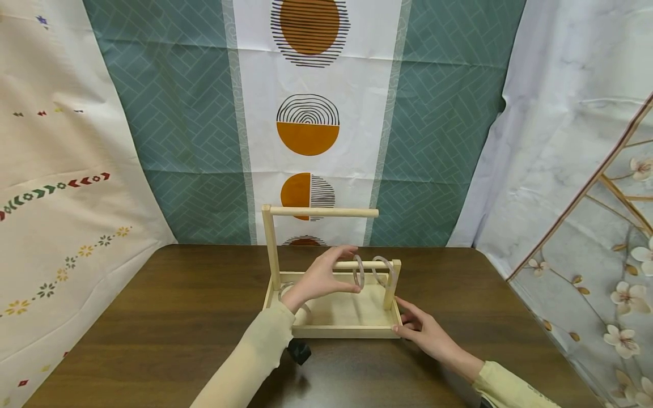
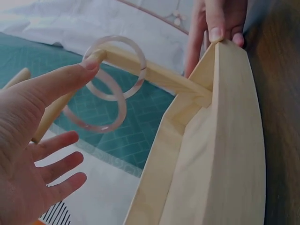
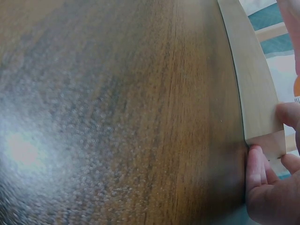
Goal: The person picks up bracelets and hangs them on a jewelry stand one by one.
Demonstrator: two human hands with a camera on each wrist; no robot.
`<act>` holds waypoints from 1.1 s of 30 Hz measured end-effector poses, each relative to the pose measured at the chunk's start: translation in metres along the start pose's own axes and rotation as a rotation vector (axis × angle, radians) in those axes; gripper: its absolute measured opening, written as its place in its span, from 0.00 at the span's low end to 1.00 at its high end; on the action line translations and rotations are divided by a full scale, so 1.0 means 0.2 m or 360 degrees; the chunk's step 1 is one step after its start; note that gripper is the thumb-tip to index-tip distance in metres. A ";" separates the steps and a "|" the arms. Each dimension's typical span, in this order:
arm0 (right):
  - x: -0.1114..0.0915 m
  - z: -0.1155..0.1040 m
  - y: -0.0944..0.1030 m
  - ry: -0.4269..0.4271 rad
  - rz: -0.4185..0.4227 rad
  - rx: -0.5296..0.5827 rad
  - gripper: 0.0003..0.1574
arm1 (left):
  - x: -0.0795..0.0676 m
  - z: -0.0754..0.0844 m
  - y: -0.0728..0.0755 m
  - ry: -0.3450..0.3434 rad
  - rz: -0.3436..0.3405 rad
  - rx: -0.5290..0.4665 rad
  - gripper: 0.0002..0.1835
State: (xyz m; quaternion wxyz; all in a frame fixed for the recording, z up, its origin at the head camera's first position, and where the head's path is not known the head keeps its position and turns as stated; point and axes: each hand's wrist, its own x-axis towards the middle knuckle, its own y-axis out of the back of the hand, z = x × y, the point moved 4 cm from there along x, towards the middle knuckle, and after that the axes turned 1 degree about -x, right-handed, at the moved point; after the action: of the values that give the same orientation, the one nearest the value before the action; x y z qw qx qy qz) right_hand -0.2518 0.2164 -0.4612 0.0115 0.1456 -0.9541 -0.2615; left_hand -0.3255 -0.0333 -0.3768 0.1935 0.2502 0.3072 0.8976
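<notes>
A pale wooden stand (image 1: pixel 347 333) has a shallow tray base, a tall left post and a shorter right post, each bearing a bar. Two translucent whitish-pink bangles (image 1: pixel 361 271) hang on the lower bar (image 1: pixel 345 265). My left hand (image 1: pixel 326 276) reaches around this bar's free end, just left of the nearer bangle. In the left wrist view its thumb overlaps the bar's tip beside the bangle (image 2: pixel 123 107), and the other fingers extend apart. My right hand (image 1: pixel 425 334) grips the tray's right front corner, thumb at the front and fingers along the side.
The stand sits on a dark brown wooden table (image 1: pixel 204 294). Its upper bar (image 1: pixel 326 212) runs above and behind my left hand. A pale curved piece (image 1: pixel 306 309) shows in the tray beside my left wrist, partly hidden. Patterned cloths (image 1: pixel 178 113) hang behind and at both sides.
</notes>
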 end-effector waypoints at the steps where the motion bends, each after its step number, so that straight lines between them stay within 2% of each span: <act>1: 0.00 0.00 0.00 0.0000 -0.0003 0.0002 0.47 | 0.00 -0.01 0.01 0.0015 0.0000 0.0000 0.48; 6: 0.00 0.00 0.00 0.0008 0.0008 -0.0001 0.47 | -0.03 -0.03 0.08 0.0054 0.0006 -0.0030 0.47; 13: 0.01 0.01 0.00 -0.0009 0.0013 -0.0021 0.47 | -0.12 -0.08 0.18 0.0100 0.0002 -0.0049 0.46; 23: 0.01 0.02 0.00 0.0004 0.0001 0.0006 0.47 | -0.25 -0.16 0.25 0.0152 -0.0052 -0.0006 0.43; 33: 0.01 0.01 0.01 0.0029 0.0006 0.0003 0.47 | -0.33 -0.18 0.28 0.0108 -0.0043 0.0023 0.40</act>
State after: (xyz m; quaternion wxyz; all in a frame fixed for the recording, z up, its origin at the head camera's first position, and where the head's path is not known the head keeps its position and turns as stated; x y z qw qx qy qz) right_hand -0.2537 0.2182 -0.4629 0.0205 0.1462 -0.9545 -0.2591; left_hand -0.3050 -0.1246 -0.3865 0.1931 0.2168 0.3235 0.9006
